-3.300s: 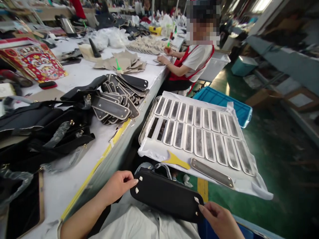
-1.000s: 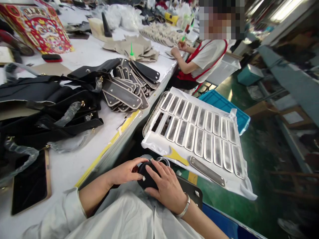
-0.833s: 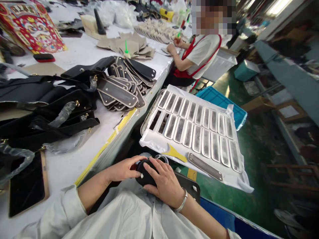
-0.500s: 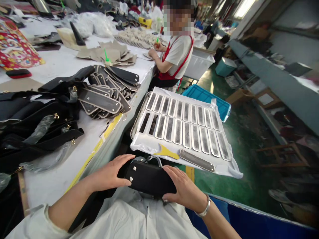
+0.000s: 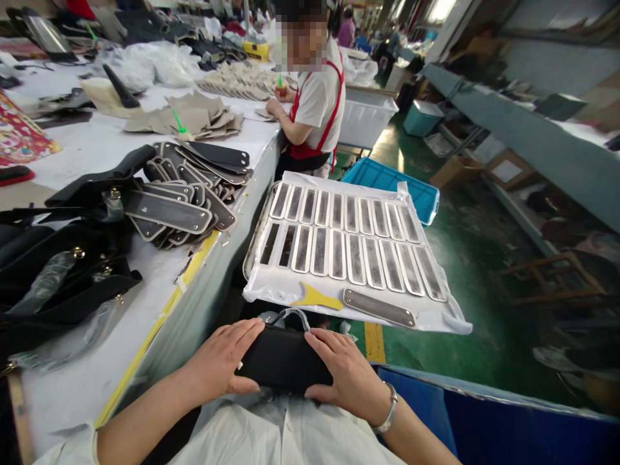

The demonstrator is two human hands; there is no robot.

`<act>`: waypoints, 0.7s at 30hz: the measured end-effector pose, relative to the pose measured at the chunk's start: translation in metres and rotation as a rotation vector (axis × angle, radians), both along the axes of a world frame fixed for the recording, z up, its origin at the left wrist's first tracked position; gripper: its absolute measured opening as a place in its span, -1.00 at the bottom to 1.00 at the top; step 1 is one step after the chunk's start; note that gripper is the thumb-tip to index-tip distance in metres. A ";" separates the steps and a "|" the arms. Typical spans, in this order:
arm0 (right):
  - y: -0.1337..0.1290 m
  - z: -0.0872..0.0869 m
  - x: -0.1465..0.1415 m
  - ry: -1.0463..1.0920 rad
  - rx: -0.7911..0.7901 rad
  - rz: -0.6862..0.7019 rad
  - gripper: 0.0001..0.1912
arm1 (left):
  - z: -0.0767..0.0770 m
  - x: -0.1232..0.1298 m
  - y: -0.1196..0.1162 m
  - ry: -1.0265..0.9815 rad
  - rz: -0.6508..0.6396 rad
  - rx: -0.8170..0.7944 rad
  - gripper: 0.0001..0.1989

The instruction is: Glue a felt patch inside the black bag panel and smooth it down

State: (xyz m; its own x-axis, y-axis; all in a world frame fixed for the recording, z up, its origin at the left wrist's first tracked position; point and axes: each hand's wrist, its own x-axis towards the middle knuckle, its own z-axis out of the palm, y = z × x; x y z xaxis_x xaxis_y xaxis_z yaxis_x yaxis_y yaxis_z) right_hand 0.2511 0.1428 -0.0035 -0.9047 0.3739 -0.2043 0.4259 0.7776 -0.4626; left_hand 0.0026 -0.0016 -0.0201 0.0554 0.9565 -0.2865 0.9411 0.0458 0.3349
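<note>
A black bag (image 5: 285,361) lies over my lap with its flat black side facing up and a plastic-wrapped handle at its far edge. My left hand (image 5: 230,361) grips its left end, thumb on the near side and fingers over the far edge; a small white bit shows beside that thumb. Around the right end is my right hand (image 5: 341,371), with a bracelet on the wrist. Beyond the bag, a white-covered tray (image 5: 261,284) carries rows of grey strips with pale rims. A yellow piece (image 5: 317,297) and a loose grey strip (image 5: 378,307) lie on its near edge.
The table (image 5: 159,284) on the left bears a pile of grey-edged straps (image 5: 169,210) and black bags (image 5: 53,278). A person in a red apron (image 5: 317,110) sits beyond the tray, hands at the table. A blue crate (image 5: 392,184) stands behind the tray.
My left hand has moved inward over the bag's left end, covering most of the white bits there. The view has shifted, so the table and the person appear farther left.
</note>
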 end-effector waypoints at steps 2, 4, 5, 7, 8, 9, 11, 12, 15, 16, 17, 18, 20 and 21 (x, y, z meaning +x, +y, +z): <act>0.001 0.001 -0.001 0.005 -0.003 0.003 -0.08 | 0.001 0.001 0.001 0.067 -0.038 0.021 -0.12; 0.005 0.004 0.001 0.029 -0.029 0.019 -0.08 | 0.002 0.006 0.004 0.132 -0.048 0.077 -0.12; 0.007 0.005 0.004 0.054 -0.053 0.020 -0.06 | 0.003 0.011 0.007 0.156 -0.046 0.111 -0.12; 0.014 0.006 0.015 0.136 -0.114 -0.046 -0.10 | 0.004 0.027 0.015 0.183 -0.043 0.170 -0.10; 0.018 0.005 0.024 0.189 -0.145 -0.137 -0.18 | 0.004 0.037 0.021 0.184 -0.054 0.188 -0.10; 0.021 0.003 0.034 0.242 -0.174 -0.259 -0.30 | 0.003 0.049 0.027 0.177 -0.079 0.197 -0.11; 0.024 -0.005 0.057 0.315 -0.254 -0.532 -0.59 | 0.001 0.074 0.041 0.148 -0.140 0.196 -0.15; 0.023 -0.009 0.068 0.333 -0.318 -0.652 -0.69 | -0.001 0.087 0.048 0.131 -0.166 0.192 -0.17; 0.016 -0.025 0.090 0.357 -0.590 -0.865 -0.67 | -0.006 0.119 0.066 0.097 -0.225 0.181 -0.21; 0.012 -0.030 0.094 0.373 -0.681 -0.898 -0.63 | -0.008 0.126 0.071 0.095 -0.241 0.179 -0.21; 0.009 -0.034 0.095 0.390 -0.755 -0.914 -0.61 | -0.009 0.132 0.075 0.095 -0.260 0.177 -0.22; 0.006 -0.037 0.095 0.403 -0.811 -0.919 -0.60 | -0.010 0.137 0.078 0.099 -0.279 0.174 -0.23; 0.000 -0.042 0.093 0.412 -0.865 -0.918 -0.60 | -0.012 0.142 0.081 0.112 -0.308 0.168 -0.25; -0.002 -0.043 0.092 0.409 -0.855 -0.915 -0.62 | -0.012 0.143 0.081 0.122 -0.318 0.168 -0.26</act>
State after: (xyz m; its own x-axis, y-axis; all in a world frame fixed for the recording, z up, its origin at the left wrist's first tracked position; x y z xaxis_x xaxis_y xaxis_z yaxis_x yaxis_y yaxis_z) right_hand 0.3433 0.1410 -0.0469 -0.4481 0.7702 -0.4539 0.3513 -0.3152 -0.8816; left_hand 0.1453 0.0797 -0.0323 0.3324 0.9312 -0.1497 0.9329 -0.3013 0.1972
